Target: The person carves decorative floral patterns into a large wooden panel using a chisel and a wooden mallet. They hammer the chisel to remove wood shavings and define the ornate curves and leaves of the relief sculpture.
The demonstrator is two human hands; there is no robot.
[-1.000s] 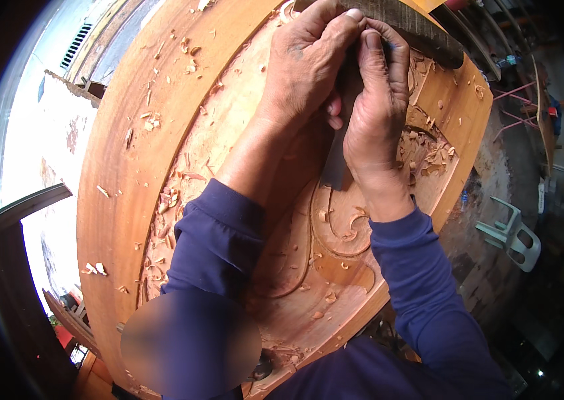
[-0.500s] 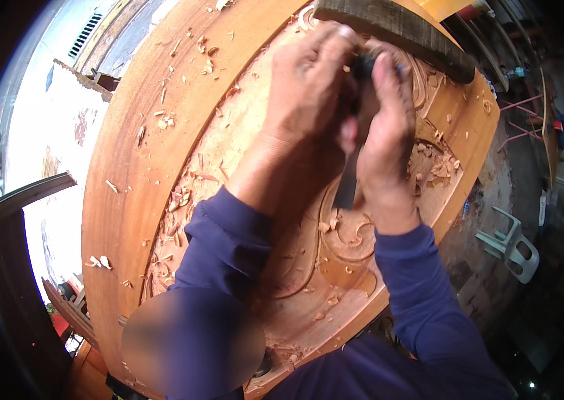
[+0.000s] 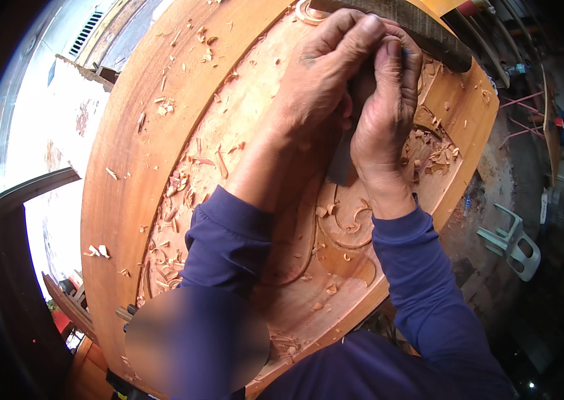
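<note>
A dark, flat, blade-like tool [image 3: 342,165] lay between two hands over a reddish-brown carved wooden panel [image 3: 119,193], toward its far edge; its far end was hidden. The left hand [image 3: 325,73] and right hand [image 3: 389,110] were curled closed around it, thumbs close together; how firmly, I could not tell. The step in hand looked like shaving down the relief; another stroke would have called for a steady two-handed hold. There was one tool and one panel. Curled wood shavings [image 3: 179,181], too many to count, littered the panel's left side. One thick dark wooden bar [image 3: 422,33] crossed its far edge; one pale-green plastic chair [image 3: 519,253] stood beyond its right edge.
</note>
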